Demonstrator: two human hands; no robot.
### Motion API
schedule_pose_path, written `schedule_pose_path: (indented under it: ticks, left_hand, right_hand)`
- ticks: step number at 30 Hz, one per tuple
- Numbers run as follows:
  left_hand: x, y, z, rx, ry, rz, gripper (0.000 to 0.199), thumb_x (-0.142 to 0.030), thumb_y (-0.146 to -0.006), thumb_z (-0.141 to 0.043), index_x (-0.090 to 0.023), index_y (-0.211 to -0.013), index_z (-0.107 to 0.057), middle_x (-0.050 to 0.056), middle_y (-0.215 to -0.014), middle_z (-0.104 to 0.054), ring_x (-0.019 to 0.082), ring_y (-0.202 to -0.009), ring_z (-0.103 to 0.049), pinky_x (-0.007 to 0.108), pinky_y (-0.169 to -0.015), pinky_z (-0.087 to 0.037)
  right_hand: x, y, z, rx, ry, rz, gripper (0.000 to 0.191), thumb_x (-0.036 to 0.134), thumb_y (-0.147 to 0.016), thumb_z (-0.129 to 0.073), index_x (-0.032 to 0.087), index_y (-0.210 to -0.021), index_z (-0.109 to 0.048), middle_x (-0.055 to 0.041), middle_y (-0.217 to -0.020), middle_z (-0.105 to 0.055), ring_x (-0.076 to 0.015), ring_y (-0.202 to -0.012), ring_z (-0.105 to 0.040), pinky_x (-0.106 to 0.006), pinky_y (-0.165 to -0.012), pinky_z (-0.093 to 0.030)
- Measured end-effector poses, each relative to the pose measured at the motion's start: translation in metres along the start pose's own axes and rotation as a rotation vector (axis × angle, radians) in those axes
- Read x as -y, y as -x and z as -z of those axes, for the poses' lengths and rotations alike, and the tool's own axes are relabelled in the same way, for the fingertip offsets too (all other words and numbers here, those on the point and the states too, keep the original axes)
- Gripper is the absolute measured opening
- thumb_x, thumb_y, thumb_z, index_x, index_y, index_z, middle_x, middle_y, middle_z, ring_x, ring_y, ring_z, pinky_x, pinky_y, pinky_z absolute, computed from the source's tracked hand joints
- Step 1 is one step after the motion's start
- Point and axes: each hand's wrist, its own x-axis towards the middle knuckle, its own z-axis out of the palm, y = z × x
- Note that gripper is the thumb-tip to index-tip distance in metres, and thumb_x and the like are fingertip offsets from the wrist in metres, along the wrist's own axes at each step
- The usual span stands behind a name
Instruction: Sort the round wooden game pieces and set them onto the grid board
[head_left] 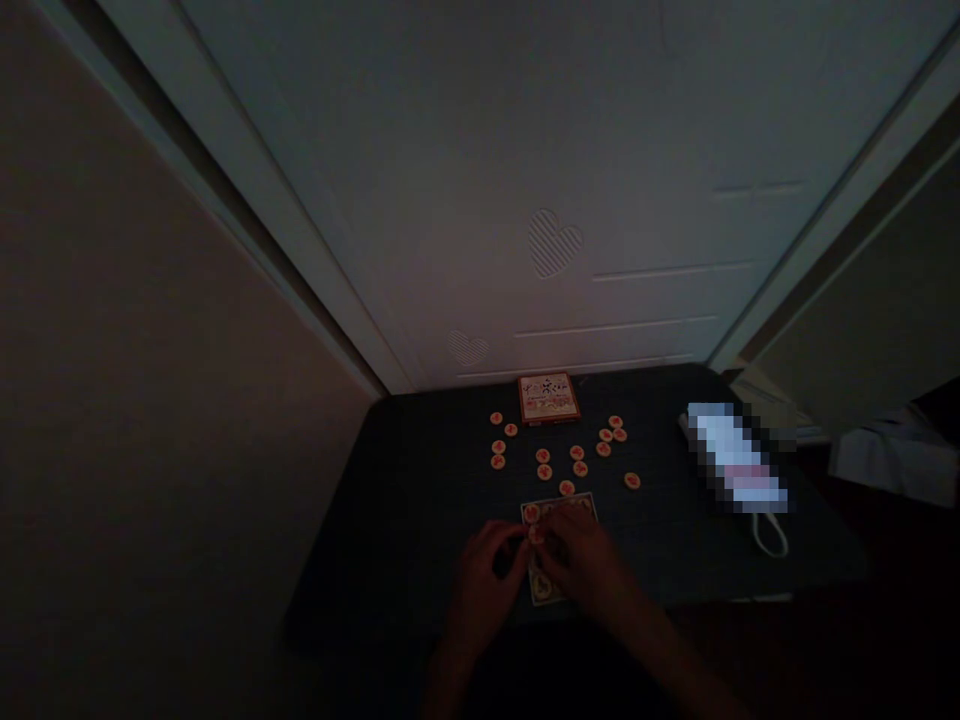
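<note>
My left hand (486, 578) and my right hand (583, 555) meet over a shallow tray (592, 502) near the table's front edge. Between their fingertips is a round piece (535, 535) with a red mark, pinched from both sides. Another round piece (532, 513) lies in the tray's upper left corner, and a darker-marked one (542, 587) shows at its lower left. My right hand hides much of the tray. Just beyond its far edge rests a loose piece (566, 488).
Several red-marked pieces (543, 456) lie scattered behind the tray on the dark table (420, 480). A square box (549, 397) stands against the door (465, 200). A lit, blurred-out device (735, 460) with a white loop (771, 535) lies at right.
</note>
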Motion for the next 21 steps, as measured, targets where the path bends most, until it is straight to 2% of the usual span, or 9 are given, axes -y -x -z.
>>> schedule_pose_path:
  ticks: [13, 17, 21]
  left_hand:
    - [0.005, 0.0, -0.003, -0.02, -0.017, -0.025, 0.018, -0.033, -0.095, -0.059, -0.027, -0.107, -0.071, 0.004, -0.1, -0.071, 0.019, -0.088, -0.067, 0.034, -0.085, -0.055]
    - [0.003, -0.001, -0.001, 0.007, -0.023, -0.013, 0.019, -0.033, -0.095, -0.058, -0.027, -0.107, -0.071, 0.004, -0.1, -0.071, 0.019, -0.086, -0.067, 0.034, -0.084, -0.055]
    - [0.002, -0.001, -0.001, -0.001, -0.01, 0.002, 0.019, -0.034, -0.096, -0.058, -0.027, -0.107, -0.072, 0.004, -0.103, -0.072, 0.019, -0.087, -0.068, 0.033, -0.084, -0.055]
  right_hand:
    - [0.0, 0.003, -0.002, -0.008, -0.009, 0.014, 0.017, 0.014, -0.089, -0.067, 0.024, -0.102, -0.067, -0.0046, -0.102, -0.069, -0.0234, -0.101, -0.063, -0.037, -0.09, -0.051]
    - [-0.001, 0.005, 0.009, -0.086, -0.011, 0.03, 0.011, 0.02, -0.094, -0.061, 0.024, -0.101, -0.067, -0.0052, -0.1, -0.069, -0.0223, -0.097, -0.065, -0.036, -0.087, -0.053]
    - [-0.018, 0.012, 0.026, -0.229, 0.036, 0.005, 0.013, 0.02, -0.095, -0.058, 0.025, -0.102, -0.068, -0.0061, -0.103, -0.071, -0.0235, -0.099, -0.065, -0.038, -0.089, -0.053]
